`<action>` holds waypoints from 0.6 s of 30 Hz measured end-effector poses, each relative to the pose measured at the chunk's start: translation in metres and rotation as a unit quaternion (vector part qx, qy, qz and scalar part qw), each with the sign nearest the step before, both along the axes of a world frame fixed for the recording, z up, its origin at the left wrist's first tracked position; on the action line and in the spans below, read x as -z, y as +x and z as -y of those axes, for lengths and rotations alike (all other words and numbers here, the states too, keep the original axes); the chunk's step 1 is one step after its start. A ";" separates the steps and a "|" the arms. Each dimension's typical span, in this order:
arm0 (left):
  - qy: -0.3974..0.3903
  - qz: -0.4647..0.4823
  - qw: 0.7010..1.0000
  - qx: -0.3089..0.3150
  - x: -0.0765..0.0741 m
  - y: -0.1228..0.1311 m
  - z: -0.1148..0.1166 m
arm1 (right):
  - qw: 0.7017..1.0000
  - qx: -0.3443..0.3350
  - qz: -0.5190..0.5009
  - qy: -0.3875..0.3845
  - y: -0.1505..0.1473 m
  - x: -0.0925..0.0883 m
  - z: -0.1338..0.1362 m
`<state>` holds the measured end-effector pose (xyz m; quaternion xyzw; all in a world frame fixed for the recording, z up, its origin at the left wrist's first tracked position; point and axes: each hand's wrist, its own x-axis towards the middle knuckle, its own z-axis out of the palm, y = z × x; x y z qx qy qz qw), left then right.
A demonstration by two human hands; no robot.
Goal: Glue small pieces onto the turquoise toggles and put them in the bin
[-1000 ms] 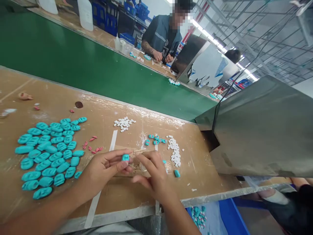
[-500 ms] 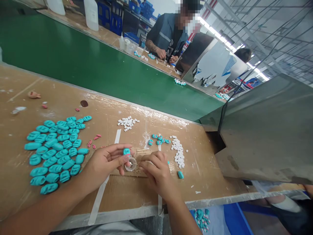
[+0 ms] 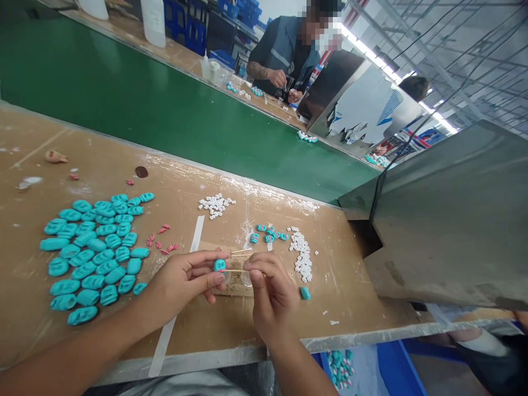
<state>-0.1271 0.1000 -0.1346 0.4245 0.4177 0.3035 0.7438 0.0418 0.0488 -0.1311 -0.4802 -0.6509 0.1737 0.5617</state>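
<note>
My left hand [image 3: 181,281] pinches a small turquoise moulded piece [image 3: 220,265], with a dark marking on its face, between thumb and fingers. A thin wooden stick [image 3: 235,270] is gripped in the fingertips of my right hand [image 3: 273,289]; its tip reaches the lower edge of the piece, though contact is hard to make out. Beneath the hands sits a small clear cup [image 3: 246,280], partly covered by my right fingers. More thin sticks [image 3: 241,252] lie just behind. Left of my left hand spreads a group of turquoise pieces [image 3: 97,245], with small pink parts [image 3: 164,227] between.
Small white parts lie in a far pile [image 3: 216,204] and a right pile [image 3: 302,256]. Near them are turquoise pieces with pink-white stripes [image 3: 270,234]. A green belt [image 3: 173,121] runs behind the table. A metal box [image 3: 449,220] borders the right. Across the belt, a person [image 3: 284,55] works.
My right hand has lifted the stick from the cup up to the turquoise piece. The left hand with the piece has shifted slightly right and down.
</note>
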 end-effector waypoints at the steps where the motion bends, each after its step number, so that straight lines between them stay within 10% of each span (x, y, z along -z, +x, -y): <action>1: 0.001 -0.003 1.000 0.003 0.001 0.000 0.000 | 1.000 0.000 0.003 -0.001 0.000 0.001 0.000; 18: 0.008 0.023 0.999 0.029 0.008 -0.002 0.005 | 0.980 0.012 0.194 0.046 0.000 -0.005 0.002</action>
